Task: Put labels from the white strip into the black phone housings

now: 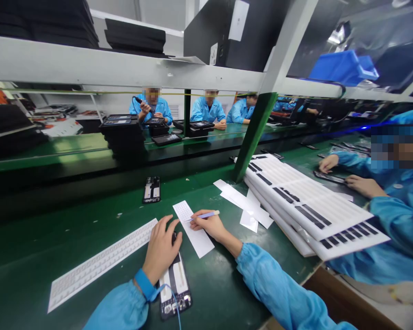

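Observation:
My left hand (162, 250) is spread, palm down, over the upper end of an opened phone body (175, 284), which it partly hides. Its fingertips come close to a small white sheet (198, 238) with a grid of tiny marks at its far end. Between the fingers of my right hand (208, 224) is a slim lavender pen-like tool (204, 215); its tip is at that grid. Left of my left hand lies a long white strip (99, 266) printed with rows of small shapes. A blue wrist strap (145, 284) with a cord circles my left wrist.
Another phone body (152, 190) lies farther back. Loose white papers (248, 206) and stacked white foam trays (306, 197) with black strips are to the right. A green post (254, 137) rises behind them. A co-worker's hands (363, 185) work at far right.

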`<state>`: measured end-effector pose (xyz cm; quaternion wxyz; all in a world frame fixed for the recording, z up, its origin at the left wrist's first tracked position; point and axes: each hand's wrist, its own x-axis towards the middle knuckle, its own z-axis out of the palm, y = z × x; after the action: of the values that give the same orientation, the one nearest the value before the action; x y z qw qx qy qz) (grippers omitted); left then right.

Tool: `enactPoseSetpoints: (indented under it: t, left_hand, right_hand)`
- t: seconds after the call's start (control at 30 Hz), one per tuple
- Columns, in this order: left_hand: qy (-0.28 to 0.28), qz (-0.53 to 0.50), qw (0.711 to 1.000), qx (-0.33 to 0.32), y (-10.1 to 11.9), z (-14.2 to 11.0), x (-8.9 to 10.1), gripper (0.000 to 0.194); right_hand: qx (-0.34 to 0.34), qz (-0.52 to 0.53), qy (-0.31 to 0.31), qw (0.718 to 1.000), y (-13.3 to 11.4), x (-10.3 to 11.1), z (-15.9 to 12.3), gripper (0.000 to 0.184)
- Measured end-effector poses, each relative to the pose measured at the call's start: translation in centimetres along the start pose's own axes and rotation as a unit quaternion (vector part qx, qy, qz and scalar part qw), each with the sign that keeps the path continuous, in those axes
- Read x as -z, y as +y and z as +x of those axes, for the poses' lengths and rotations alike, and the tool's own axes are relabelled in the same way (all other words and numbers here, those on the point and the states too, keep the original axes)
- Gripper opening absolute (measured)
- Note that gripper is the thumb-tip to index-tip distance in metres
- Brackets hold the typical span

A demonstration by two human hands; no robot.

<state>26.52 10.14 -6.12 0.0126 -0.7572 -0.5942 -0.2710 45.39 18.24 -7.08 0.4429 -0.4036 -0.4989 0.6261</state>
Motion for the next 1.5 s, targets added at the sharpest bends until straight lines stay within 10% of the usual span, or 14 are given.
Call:
enactPoseSetpoints:
  t: [0.37,1.27,1.5]
  left_hand:
    - [-0.023,0.011,1.000,0.004,-2.7,-8.7,5.2,0.040]
    - [-0.047,0.085,0.995,-0.035,-2.6,-8.2,4.6,0.043]
    - [-0.038,0.080,0.996,-0.020,-1.3,-8.1,5.2,0.045]
  right_hand:
    - [-0.039,-0.007,-0.098,0.994,0.0,-5.0,-4.9,0.025]
    - [-0.028,-0.070,-0.108,0.991,1.5,-7.2,-4.1,0.018]
    - [0.040,-0.049,-0.011,0.998,0.4,-7.4,-3.8,0.026]
